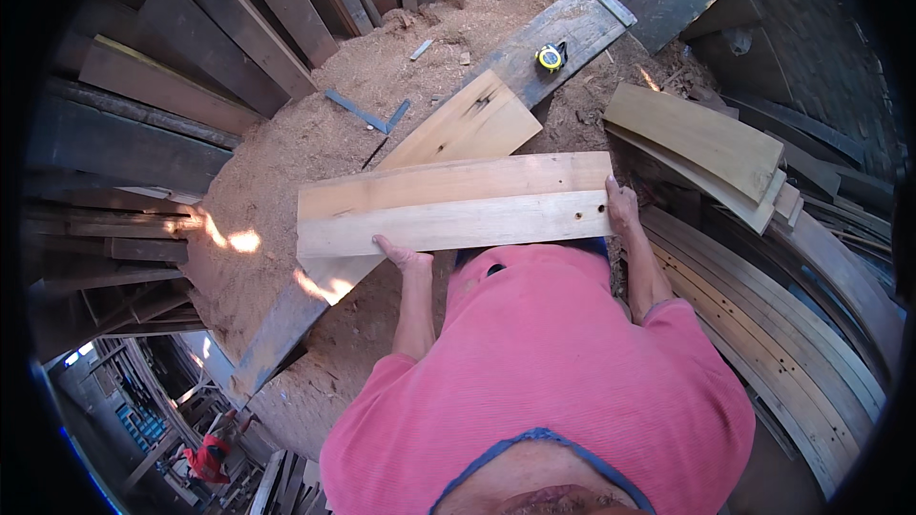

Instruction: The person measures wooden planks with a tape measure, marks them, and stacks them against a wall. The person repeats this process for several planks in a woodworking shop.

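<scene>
Pale board (458, 205) at 12 o'clock of u; ur R hand (622, 207) pinches its 3 o'clock end, L hand (408, 256) holds 7 o'clock edge, thumb showing, other fingers hidden, can't tell spread

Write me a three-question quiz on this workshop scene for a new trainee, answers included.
1. True or false: the yellow tape measure lies on the board being held.
2. What shape is the blue-grey tool on the sawdust? A) round B) L-shaped C) a straight bar
3. Fill in: the ___ grip is nearer the dark spots in the pale board.

Key: 1. False; the tape measure lies on a weathered plank. 2. B. 3. Right.
</scene>
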The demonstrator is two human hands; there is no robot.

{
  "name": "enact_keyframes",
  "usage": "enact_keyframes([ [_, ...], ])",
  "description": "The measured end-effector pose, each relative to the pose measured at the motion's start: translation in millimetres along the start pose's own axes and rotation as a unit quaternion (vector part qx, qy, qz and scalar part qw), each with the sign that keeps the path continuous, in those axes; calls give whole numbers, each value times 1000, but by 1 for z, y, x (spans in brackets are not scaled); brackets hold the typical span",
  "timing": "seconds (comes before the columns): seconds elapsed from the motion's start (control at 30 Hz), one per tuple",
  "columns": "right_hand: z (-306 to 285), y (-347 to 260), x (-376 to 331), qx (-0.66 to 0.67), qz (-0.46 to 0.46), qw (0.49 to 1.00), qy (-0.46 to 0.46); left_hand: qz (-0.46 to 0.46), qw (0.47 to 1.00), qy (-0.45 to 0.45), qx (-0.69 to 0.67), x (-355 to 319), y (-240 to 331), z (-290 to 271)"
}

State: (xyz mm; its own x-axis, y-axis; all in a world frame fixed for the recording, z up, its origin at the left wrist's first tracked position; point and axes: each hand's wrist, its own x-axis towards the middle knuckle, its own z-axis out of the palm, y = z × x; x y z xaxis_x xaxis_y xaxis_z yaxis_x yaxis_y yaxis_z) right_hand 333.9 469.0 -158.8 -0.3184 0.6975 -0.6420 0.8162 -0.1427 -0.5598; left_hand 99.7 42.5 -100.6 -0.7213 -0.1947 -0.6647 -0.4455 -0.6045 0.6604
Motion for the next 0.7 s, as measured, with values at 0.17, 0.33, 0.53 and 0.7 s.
enact_keyframes([
  [0.17, -13, -76, 5, -133, -44, 990, -4, -47, 996, 57, -40, -7, -26, -46],
  [0.33, 5, -126, 25, -150, -152, 976, 39, -105, 984, 74, -124, -7, -29, -61],
  [0.53, 46, -188, 48, -135, -203, 970, 6, -178, 966, 170, -76, 4, 0, -49],
  [0.7, 72, -232, 58, -182, -268, 946, -17, -314, 938, 110, 96, 29, 11, -72],
])
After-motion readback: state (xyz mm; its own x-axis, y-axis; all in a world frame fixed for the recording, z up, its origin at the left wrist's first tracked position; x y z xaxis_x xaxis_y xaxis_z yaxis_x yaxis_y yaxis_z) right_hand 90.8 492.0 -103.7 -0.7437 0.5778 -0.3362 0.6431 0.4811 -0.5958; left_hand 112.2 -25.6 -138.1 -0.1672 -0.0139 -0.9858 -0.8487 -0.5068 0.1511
